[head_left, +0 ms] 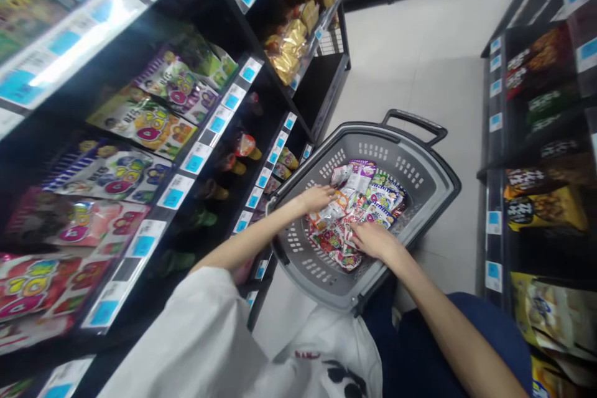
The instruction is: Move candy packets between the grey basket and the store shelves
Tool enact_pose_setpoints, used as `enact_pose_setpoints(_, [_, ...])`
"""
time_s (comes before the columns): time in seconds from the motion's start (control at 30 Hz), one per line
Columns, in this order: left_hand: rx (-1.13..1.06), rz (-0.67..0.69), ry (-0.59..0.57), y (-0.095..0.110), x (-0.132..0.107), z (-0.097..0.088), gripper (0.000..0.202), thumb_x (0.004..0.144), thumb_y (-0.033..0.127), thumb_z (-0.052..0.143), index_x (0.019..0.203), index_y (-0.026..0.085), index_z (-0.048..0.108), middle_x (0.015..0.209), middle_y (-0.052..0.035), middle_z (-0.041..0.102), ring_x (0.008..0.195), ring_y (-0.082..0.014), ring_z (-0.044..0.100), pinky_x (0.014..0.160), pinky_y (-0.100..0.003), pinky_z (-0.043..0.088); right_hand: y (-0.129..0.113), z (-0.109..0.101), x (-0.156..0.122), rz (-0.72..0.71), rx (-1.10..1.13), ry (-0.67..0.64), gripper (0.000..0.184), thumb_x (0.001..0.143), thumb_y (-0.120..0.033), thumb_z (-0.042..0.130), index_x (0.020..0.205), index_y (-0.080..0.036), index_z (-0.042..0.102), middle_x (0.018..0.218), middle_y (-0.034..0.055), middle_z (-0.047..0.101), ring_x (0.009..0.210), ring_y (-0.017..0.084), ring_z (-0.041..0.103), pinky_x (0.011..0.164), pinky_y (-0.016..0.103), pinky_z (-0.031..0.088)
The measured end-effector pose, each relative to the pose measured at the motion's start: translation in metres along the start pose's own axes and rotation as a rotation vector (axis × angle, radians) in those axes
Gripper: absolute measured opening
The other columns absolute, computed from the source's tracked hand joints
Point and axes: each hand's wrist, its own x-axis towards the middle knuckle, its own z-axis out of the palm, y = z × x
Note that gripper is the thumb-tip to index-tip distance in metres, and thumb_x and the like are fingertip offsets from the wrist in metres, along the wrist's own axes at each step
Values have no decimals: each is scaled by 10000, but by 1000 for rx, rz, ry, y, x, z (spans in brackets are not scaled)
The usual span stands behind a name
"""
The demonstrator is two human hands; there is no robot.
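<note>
A grey plastic shopping basket [429, 180] stands on the floor in a shop aisle, its black handle at the far side. Several colourful snack packets [373, 196] lie piled inside it. My left hand [317, 198] reaches into the basket from the left, fingers stretched out flat over the packets. Lower in the pile, my right hand [373, 239] rests with its fingers curled onto a packet; whether it grips that packet is not clear.
Black shelves [196, 155] on the left carry rows of bright candy bags with blue price tags. More shelves [536, 199] with dark and yellow snack bags stand on the right. Pale tiled floor [420, 56] runs down the aisle behind the basket.
</note>
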Motion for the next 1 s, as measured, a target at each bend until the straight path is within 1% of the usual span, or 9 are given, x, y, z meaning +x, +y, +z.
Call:
enact_pose_setpoints(0.07, [-56,-29,18,15,39,33,369,860,110,577,1212,201,633,1315,-107,591,1233,-236,528,1031,-328,433,-1,1,0,-1,4,6,283,1021,-309,471,1222,-155,597,1094,146,713,1011,304,699,800,329,485])
enact_pose_setpoints(0.13, [-112,-122,86,24,77,50,445,856,145,618,1297,187,579,1400,-132,526,1285,-255,498,1059,-333,422,-1,1,-1,1,10,18,279,1024,-309,462,1211,-151,597,1093,144,713,1015,303,698,812,330,487])
enact_pose_setpoints(0.3, [-259,-579,312,34,158,60,763,928,303,593,1517,-9,221,1433,-321,373,1330,-371,449,1053,-425,421,-3,-2,-5,14,27,38,261,1019,-302,478,1179,-142,608,1078,137,714,1009,303,698,811,331,497])
enact_pose_setpoints(0.43, [-350,-805,410,42,192,69,1035,849,470,708,1536,-26,114,1413,-341,347,1323,-411,430,1044,-448,419,-2,-5,-7,2,52,53,263,1014,-309,513,1188,-139,611,1067,135,719,1014,302,696,822,328,497])
enact_pose_setpoints(0.53, [-402,-861,499,49,198,79,1114,764,531,784,1552,59,153,1419,-289,371,1296,-392,437,1051,-475,406,-1,-4,-5,4,68,36,270,1012,-313,526,1197,-134,610,1081,138,717,1025,303,694,828,326,498])
enact_pose_setpoints(0.63, [-402,-868,579,55,200,86,1011,780,524,764,1541,120,236,1443,-254,377,1297,-395,421,1077,-528,371,0,-1,-3,16,61,11,265,1000,-301,547,1182,-121,616,1095,144,711,1039,310,688,831,333,501])
enact_pose_setpoints(0.73, [-472,-864,627,57,200,88,852,839,377,698,1538,146,268,1473,-242,360,1322,-408,391,1088,-577,352,1,-1,-3,27,57,13,260,997,-297,550,1166,-113,622,1097,143,708,1022,303,691,824,330,500])
enact_pose_setpoints(0.87, [-909,-703,735,44,186,81,797,734,176,704,1470,136,398,1493,-221,344,1402,-405,317,1161,-567,282,0,-6,-7,-14,78,43,250,1013,-319,529,1163,-140,617,1093,124,711,1019,290,693,825,320,495])
enact_pose_setpoints(1.0, [-1179,-581,744,20,152,64,576,689,153,679,1257,154,581,1357,-141,524,1312,-308,465,1177,-448,326,-1,-9,-8,38,90,41,271,1018,-305,509,1202,-132,608,1096,139,711,1033,298,690,834,331,496])
